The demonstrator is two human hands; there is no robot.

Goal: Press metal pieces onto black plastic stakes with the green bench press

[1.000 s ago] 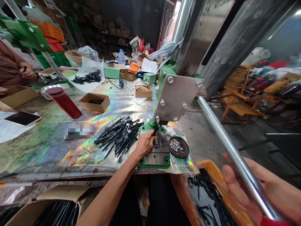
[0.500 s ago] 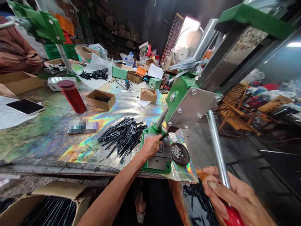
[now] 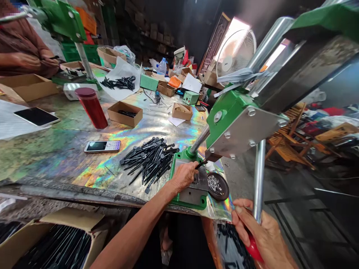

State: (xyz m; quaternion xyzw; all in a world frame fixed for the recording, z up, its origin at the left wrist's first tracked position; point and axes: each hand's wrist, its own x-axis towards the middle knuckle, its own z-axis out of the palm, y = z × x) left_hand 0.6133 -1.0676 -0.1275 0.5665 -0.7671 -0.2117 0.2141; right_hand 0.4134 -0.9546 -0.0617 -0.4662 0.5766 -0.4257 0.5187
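My left hand (image 3: pixel 185 175) is closed on a thin black piece (image 3: pixel 200 164) over the metal plate of the green press base (image 3: pixel 179 198), just under the press head (image 3: pixel 232 129). Fingers of my right hand (image 3: pixel 256 228) wrap round the steel press lever (image 3: pixel 259 179) near its red knob (image 3: pixel 254 248). Left of the base lies a heap of black pieces (image 3: pixel 150 160). A dark round dish (image 3: pixel 223 191) with small silvery bits sits at the base's right.
A keypad phone (image 3: pixel 102 146), a red tumbler (image 3: pixel 92 110) and a small carton (image 3: pixel 125 114) stand left. An open box of black rods (image 3: pixel 74 218) is below the table edge. Across the table sits a person (image 3: pixel 25 56) by another green press (image 3: pixel 67 22).
The lever and my right hand have shifted left in the view, with the lever more upright. My left hand stays at the press base with the black piece. The whole view has shifted slightly.
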